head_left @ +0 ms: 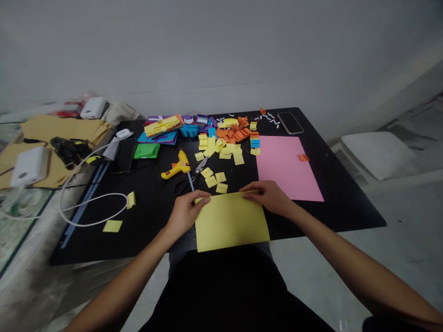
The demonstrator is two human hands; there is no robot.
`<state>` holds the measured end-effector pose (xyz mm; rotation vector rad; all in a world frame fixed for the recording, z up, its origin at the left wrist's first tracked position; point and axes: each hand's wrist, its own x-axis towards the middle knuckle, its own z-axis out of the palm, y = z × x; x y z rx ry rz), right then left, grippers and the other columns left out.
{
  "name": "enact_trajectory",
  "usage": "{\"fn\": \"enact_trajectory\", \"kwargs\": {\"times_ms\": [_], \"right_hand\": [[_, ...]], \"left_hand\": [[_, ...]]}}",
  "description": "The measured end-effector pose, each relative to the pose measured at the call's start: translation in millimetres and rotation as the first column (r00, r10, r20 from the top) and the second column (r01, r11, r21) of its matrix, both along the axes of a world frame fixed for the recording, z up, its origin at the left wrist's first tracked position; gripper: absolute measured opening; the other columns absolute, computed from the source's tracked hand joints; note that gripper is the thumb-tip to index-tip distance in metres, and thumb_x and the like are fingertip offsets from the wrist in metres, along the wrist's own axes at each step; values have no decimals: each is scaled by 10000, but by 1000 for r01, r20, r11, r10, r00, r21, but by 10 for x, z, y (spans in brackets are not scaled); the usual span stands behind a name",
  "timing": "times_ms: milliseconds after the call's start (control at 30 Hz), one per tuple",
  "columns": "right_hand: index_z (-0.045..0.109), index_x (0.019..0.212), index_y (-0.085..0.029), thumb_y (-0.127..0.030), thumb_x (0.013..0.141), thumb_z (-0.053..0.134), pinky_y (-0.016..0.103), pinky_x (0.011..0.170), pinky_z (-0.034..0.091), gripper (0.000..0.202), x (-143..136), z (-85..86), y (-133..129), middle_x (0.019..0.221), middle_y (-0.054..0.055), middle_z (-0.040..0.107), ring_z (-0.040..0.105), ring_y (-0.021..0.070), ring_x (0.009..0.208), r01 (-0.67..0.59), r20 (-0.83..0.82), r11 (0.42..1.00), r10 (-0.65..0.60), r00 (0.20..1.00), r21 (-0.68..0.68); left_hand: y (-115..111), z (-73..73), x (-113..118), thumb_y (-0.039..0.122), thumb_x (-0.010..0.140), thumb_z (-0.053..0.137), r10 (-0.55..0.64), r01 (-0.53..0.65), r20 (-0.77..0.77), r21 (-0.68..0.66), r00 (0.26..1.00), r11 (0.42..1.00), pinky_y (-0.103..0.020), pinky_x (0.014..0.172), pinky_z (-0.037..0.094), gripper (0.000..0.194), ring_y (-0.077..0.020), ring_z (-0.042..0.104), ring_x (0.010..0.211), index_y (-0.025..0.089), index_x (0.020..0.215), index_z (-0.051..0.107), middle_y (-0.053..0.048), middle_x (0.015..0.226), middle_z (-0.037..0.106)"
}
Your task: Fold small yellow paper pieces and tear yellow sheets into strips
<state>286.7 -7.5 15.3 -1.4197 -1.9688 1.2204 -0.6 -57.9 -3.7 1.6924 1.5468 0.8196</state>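
Note:
A yellow sheet of paper (231,221) lies at the table's near edge, its lower part reaching past the edge. My left hand (185,210) pinches its upper left corner, thumb on top. At the upper right corner my right hand (268,196) grips the same sheet between thumb and fingers. Just beyond it are several small folded yellow paper pieces (222,187). Scissors (201,165) lie behind them, their handles partly in shadow. A yellow glue gun (177,166) with a glue stick in its back rests left of the scissors.
A pink sheet (285,168) with an orange folded piece (303,157) lies to the right. Orange paper pieces (238,132) are heaped behind. A phone (290,123) sits at the back right. A white cable (93,225) loops across the left side of the black table (349,210).

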Motion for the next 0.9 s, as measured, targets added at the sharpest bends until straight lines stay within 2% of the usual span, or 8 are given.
{"fn": "enact_trajectory", "kwargs": {"times_ms": [100, 233, 400, 533, 700, 900], "right_hand": [[803, 1014, -227, -368, 848, 738, 343, 760, 489, 227, -1, -52, 15, 939, 49, 793, 682, 212, 847, 27, 17, 999, -27, 999, 25], [795, 899, -195, -396, 839, 743, 341, 745, 486, 216, 2, -95, 39, 884, 59, 785, 683, 219, 827, 58, 37, 998, -57, 998, -2], [786, 864, -192, -350, 847, 740, 337, 759, 486, 166, -13, -73, 53, 889, 60, 791, 699, 225, 846, 56, 59, 998, -56, 997, -7], [781, 868, -201, -303, 887, 696, 329, 766, 484, 134, -50, -50, 52, 884, 48, 789, 703, 218, 840, 33, 133, 998, -41, 990, 62], [771, 848, -194, -236, 906, 680, 331, 769, 491, 116, -109, -137, 58, 871, 57, 755, 689, 215, 829, 12, 242, 973, -69, 968, 231], [735, 888, -184, -216, 927, 691, 358, 793, 511, 67, -144, -233, 28, 916, 70, 718, 665, 239, 884, -23, 321, 945, -87, 943, 325]], "left_hand": [[14, -17, 18, 356, 923, 660, 15, -15, -12, 1, 1000, 1000, -250, 609, 428, 184, -155, 618, 639, 215, 943, 777, -14, 871, 792], [43, -11, 42, 327, 922, 655, 15, -15, -23, 5, 1000, 1000, -244, 622, 426, 153, -149, 621, 657, 204, 914, 745, -11, 870, 781], [74, -1, 65, 300, 932, 637, -15, 17, -78, 22, 997, 1000, -245, 634, 435, 137, -149, 631, 658, 201, 911, 728, -9, 844, 772], [82, -65, 75, 258, 965, 603, -55, 68, -132, 102, 990, 992, -265, 715, 478, 124, -169, 681, 751, 197, 937, 707, -25, 899, 773], [84, -164, 95, 181, 994, 555, -93, 172, -304, 245, 948, 954, -285, 764, 509, 141, -193, 698, 858, 186, 954, 690, -45, 917, 728], [70, -206, 139, 177, 1014, 543, -19, 250, -564, 336, 826, 908, -314, 724, 523, 178, -219, 670, 851, 160, 1013, 721, -85, 950, 698]]}}
